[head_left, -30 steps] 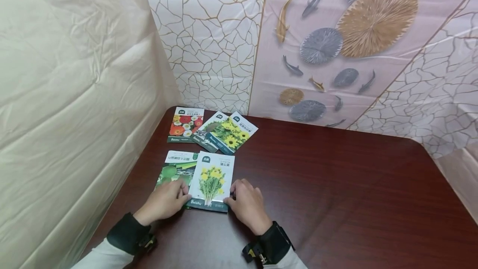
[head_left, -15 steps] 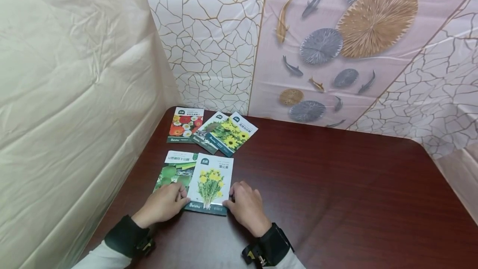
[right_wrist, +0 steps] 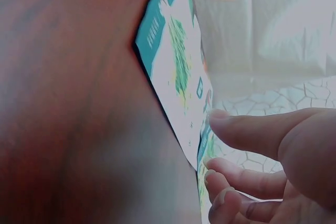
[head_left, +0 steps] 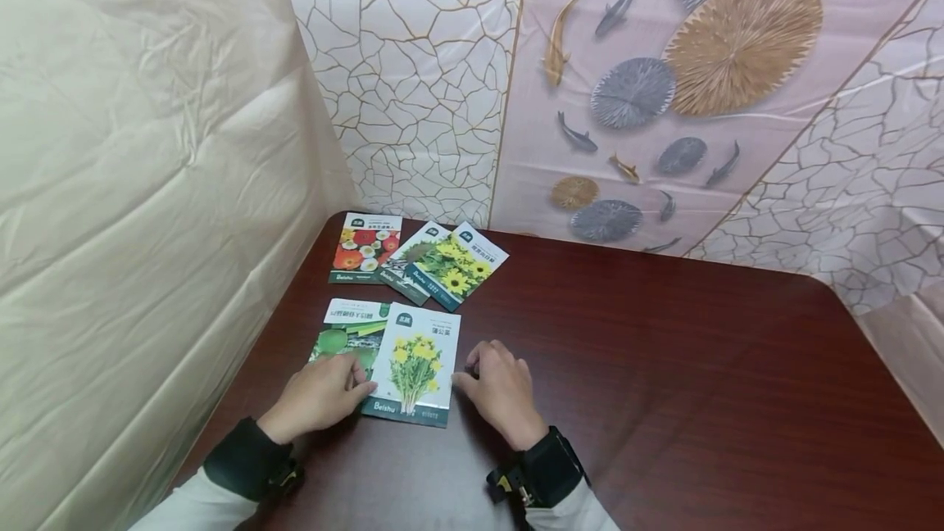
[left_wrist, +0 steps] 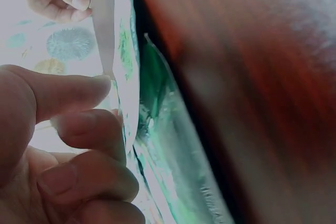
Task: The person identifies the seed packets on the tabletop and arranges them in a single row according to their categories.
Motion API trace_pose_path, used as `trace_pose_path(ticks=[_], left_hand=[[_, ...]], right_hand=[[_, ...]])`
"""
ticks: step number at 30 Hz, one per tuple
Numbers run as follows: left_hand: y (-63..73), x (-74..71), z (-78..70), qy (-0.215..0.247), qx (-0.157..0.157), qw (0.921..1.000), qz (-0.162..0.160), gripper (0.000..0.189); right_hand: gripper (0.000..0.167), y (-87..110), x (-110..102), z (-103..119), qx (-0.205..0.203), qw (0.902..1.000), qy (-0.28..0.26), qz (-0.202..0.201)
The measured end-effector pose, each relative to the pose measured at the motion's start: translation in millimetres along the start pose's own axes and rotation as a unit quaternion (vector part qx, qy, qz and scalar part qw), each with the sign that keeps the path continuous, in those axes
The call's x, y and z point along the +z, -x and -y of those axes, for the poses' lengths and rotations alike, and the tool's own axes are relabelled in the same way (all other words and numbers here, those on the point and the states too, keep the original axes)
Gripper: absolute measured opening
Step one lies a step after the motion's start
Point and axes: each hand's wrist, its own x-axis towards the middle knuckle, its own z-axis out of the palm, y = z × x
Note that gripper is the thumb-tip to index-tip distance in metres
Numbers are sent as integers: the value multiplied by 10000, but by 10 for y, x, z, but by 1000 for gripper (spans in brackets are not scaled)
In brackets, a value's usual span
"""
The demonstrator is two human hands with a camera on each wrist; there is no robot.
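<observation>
Five flat, rectangular printed packets lie at the left of the table; their faces show plants, and their contents cannot be seen. Nearest is the white packet with a bunch of yellow flowers point(head_left: 415, 363), which has a dark teal band marked "Beishu" along its near end. It overlaps the right side of the green packet point(head_left: 335, 341). Farther back, at the table's far left corner, is the red-flower packet point(head_left: 365, 249). To its right the grey-green packet point(head_left: 413, 252) lies at a slant, partly covered by the tilted yellow-flower packet point(head_left: 459, 265).

The left hand point(head_left: 320, 396) is half open, fingers loosely bent over the green packet, thumb tip at the left edge of the white packet. Thumb and forefinger stand apart in the left wrist view, so nothing is pinched; whether the bent fingers touch the green packet is unclear. The right hand point(head_left: 505, 392) is just right of the white packet, also half open, with a gap between thumb and curved fingers, and it holds nothing.

The packets look thin and smooth, with a slight sheen. The table point(head_left: 664, 351) is dark reddish brown, streaked like wood grain, with rounded far corners. A creased cream cloth point(head_left: 162, 146) hangs at the left; the patterned backdrop point(head_left: 420, 39) behind carries gold crackle lines.
</observation>
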Motion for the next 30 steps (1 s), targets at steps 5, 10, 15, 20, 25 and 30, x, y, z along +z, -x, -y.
trace_pose_path(ticks=[5, 10, 15, 20, 25, 30], left_hand=[[-80, -73, -63, 0, 164, 9998, -59, 23], [-262, -143, -144, -152, 332, 9992, -176, 23], [-496, -176, -244, -283, 343, 9988, -182, 24], [-760, -195, -328, -337, 285, 9987, -248, 24], [-1016, -195, -376, -466, 191, 9978, -438, 24], [-1245, -182, -401, -448, 250, 9971, -569, 24]], right_hand=[[30, -97, -64, -4, 119, 9998, -125, -100], [33, -224, -69, -18, 271, 9993, -184, -169], [35, -340, -91, -26, 459, 9985, -267, -131], [40, -496, -132, -34, 748, 9965, -328, -150], [47, -669, -80, -59, 993, 9945, -330, -51], [54, -843, 61, -119, 1183, 9925, -299, 56]])
